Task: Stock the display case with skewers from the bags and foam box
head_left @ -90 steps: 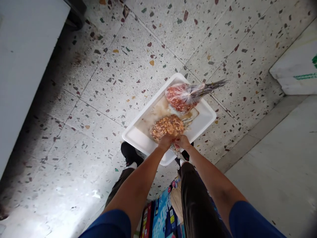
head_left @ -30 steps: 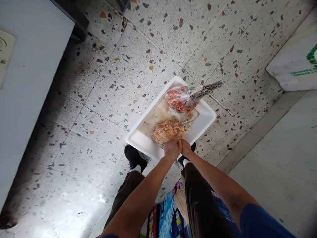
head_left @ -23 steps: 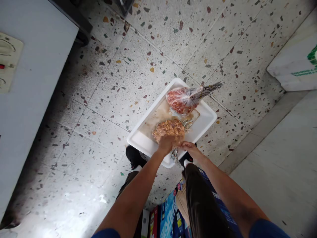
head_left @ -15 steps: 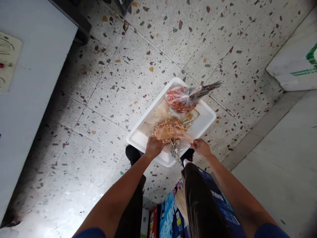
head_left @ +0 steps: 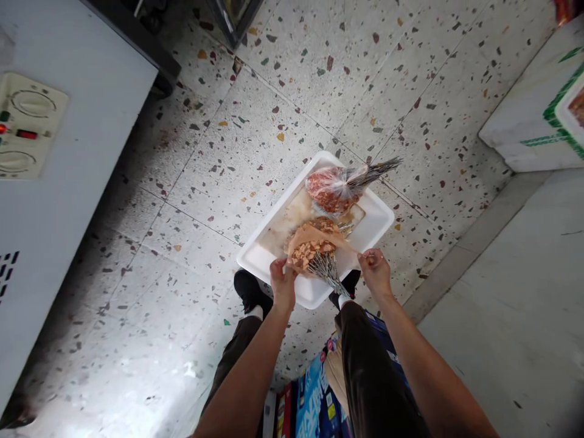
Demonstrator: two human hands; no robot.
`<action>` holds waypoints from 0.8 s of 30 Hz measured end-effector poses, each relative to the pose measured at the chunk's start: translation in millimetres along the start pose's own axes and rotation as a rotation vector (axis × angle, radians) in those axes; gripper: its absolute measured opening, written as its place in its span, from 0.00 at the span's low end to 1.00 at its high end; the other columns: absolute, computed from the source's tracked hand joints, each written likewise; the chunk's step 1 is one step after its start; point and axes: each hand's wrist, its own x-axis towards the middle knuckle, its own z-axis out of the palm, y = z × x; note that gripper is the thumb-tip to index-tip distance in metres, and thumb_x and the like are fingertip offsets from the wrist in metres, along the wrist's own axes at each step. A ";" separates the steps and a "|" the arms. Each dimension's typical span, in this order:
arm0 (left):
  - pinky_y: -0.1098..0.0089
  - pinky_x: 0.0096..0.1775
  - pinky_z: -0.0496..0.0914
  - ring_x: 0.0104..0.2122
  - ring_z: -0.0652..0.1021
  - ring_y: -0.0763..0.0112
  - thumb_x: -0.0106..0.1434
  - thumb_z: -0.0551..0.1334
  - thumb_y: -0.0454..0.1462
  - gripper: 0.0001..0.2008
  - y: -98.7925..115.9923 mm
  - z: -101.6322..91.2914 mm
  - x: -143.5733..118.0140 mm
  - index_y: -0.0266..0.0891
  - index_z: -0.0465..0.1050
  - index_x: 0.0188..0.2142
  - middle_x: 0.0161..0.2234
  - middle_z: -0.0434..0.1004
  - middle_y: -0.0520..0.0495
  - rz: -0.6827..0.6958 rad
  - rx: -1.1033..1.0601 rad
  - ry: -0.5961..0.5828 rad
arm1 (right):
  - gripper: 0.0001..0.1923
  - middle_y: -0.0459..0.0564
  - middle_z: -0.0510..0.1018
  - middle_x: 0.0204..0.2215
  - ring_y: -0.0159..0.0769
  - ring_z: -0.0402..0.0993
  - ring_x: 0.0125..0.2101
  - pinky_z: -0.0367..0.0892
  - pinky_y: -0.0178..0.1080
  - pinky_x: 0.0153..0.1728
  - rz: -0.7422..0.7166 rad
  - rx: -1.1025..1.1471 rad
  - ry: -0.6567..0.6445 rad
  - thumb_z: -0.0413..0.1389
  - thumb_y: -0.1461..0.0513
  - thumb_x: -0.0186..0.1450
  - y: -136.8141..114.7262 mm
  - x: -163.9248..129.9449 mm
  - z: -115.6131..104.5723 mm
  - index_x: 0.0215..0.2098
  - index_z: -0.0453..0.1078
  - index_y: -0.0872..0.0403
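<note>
Head view: a person's left hand (head_left: 283, 283) and right hand (head_left: 375, 271), both pinched shut on the edges of a clear bag (head_left: 314, 243), spread it open over marinated skewers (head_left: 319, 258) on a white tray (head_left: 274, 258). A second bagged bundle (head_left: 335, 187) lies tied, apparently unopened, at the tray's far end.

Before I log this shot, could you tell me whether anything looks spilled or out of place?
Yes: brownish liquid is pooled in the white tray, under the two bagged skewer bundles. The tray itself sits on the speckled floor, by the person's shoes.
</note>
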 end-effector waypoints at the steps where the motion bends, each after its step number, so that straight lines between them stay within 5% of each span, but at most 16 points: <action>1: 0.73 0.32 0.68 0.28 0.74 0.76 0.57 0.60 0.48 0.16 2.6 4.8 -3.7 0.40 0.60 0.36 0.32 0.67 0.53 -0.061 -0.111 0.019 | 0.12 0.37 0.60 0.15 0.26 0.56 0.16 0.53 0.31 0.20 -0.023 -0.053 0.018 0.52 0.53 0.56 -11.3 -1.3 -2.4 0.31 0.59 0.53; 4: 0.79 0.21 0.61 0.17 0.66 0.83 0.56 0.59 0.51 0.19 13.3 7.0 -14.2 0.37 0.64 0.33 0.23 0.65 0.54 -0.217 -0.290 -0.047 | 0.11 0.40 0.65 0.14 0.28 0.60 0.16 0.55 0.31 0.21 -0.066 -0.168 0.042 0.51 0.54 0.58 -36.3 -0.4 -8.1 0.30 0.62 0.53; 10: 0.80 0.15 0.45 0.11 0.51 0.86 0.57 0.62 0.43 0.21 60.6 4.8 -37.9 0.38 0.65 0.48 0.15 0.56 0.60 -0.351 -0.291 -0.215 | 0.11 0.39 0.62 0.13 0.28 0.57 0.15 0.54 0.32 0.19 -0.113 -0.192 0.032 0.51 0.53 0.58 -61.5 0.2 -12.8 0.29 0.63 0.53; 15: 0.80 0.16 0.45 0.12 0.51 0.85 0.57 0.61 0.43 0.22 109.3 17.5 -74.7 0.37 0.65 0.49 0.16 0.56 0.59 -0.399 -0.313 -0.298 | 0.12 0.42 0.67 0.15 0.29 0.62 0.17 0.57 0.32 0.21 -0.138 -0.101 0.100 0.52 0.53 0.56 -90.5 -4.6 -36.3 0.30 0.65 0.54; 24: 0.81 0.16 0.46 0.13 0.51 0.85 0.57 0.62 0.39 0.22 192.8 27.1 -140.1 0.42 0.63 0.52 0.17 0.57 0.58 -0.334 -0.351 -0.334 | 0.11 0.46 0.73 0.20 0.32 0.70 0.23 0.64 0.35 0.29 -0.104 0.125 -0.096 0.54 0.55 0.55 -141.3 -35.5 -80.1 0.30 0.64 0.55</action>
